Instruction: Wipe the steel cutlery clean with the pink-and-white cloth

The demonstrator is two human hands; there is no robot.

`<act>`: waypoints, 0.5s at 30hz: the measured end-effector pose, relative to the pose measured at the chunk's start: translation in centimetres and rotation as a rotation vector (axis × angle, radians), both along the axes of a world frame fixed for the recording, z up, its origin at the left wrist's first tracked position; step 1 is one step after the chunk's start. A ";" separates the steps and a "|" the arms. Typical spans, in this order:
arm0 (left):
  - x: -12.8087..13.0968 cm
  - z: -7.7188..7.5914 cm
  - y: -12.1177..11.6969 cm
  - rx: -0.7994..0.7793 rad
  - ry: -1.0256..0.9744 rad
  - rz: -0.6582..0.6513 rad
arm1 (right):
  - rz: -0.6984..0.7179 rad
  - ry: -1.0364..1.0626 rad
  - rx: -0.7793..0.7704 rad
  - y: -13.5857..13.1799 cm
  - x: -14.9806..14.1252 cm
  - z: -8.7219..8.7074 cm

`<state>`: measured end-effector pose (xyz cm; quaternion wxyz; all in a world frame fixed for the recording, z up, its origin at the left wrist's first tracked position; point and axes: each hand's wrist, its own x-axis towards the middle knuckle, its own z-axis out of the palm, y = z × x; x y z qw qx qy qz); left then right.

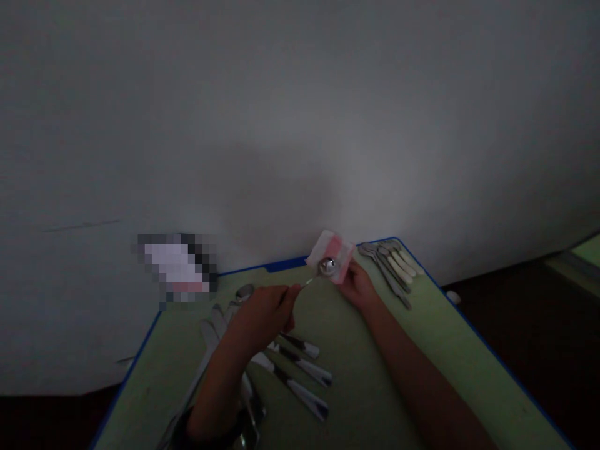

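A metal spoon point(327, 267) is held up over the table, its shiny bowl pointing away to the right. My left hand point(269, 312) is closed around its handle. With my right hand point(356, 284) I grip a pink and white cloth point(332, 242), which lies spread behind and under the spoon's bowl; whether it touches the bowl I cannot tell. Beneath my left hand and forearm lie several pieces of cutlery point(300, 394), their handles fanned out to the right and partly hidden.
More cutlery point(389, 269), some with white handles, lies at the table's far right corner. A pixelated object point(178, 265) stands at the far left corner. The green table point(459, 381) has a blue edge and meets a grey wall point(300, 112).
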<state>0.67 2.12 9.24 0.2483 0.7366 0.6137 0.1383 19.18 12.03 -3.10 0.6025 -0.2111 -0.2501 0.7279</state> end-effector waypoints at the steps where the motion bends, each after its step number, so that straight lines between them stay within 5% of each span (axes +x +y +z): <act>1: 0.0 0.1 0.0 0.000 0.004 0.003 | 0.007 -0.015 0.007 0.0 0.0 0.0; 15: 0.1 1.1 -0.4 -0.023 0.045 -0.001 | -0.016 -0.188 0.060 -0.6 0.1 0.9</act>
